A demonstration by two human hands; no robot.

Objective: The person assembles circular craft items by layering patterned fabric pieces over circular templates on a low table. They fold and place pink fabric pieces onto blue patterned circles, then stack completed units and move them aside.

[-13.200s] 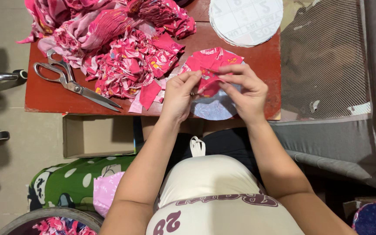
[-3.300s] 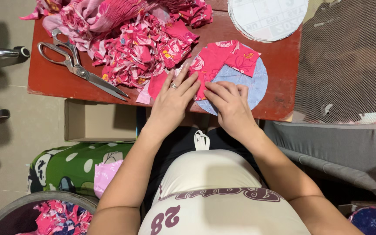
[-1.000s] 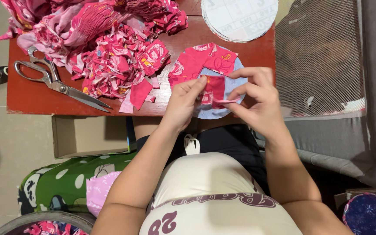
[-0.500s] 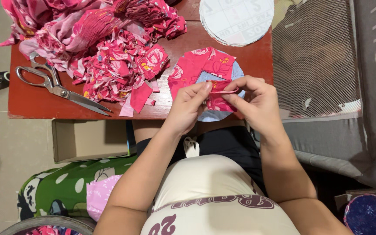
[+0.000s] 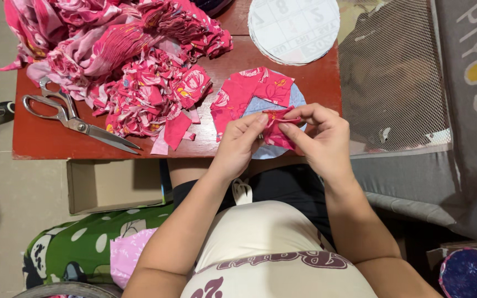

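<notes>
Head view: both hands (image 5: 282,138) now pinch fabric scrap (image 5: 278,120).

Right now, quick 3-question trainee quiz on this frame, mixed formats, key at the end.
1. True or false: both hands pinch the same small pink fabric piece.
2. The scissors lie: A) on the red table, left of the scrap pile; B) on the person's lap; C) on the white round stack.
3. Fill in: under the pink patches sits a pale blue ____.

Key: 1 true: left hand and right hand meet on it. 2 A. 3 disc.
</notes>
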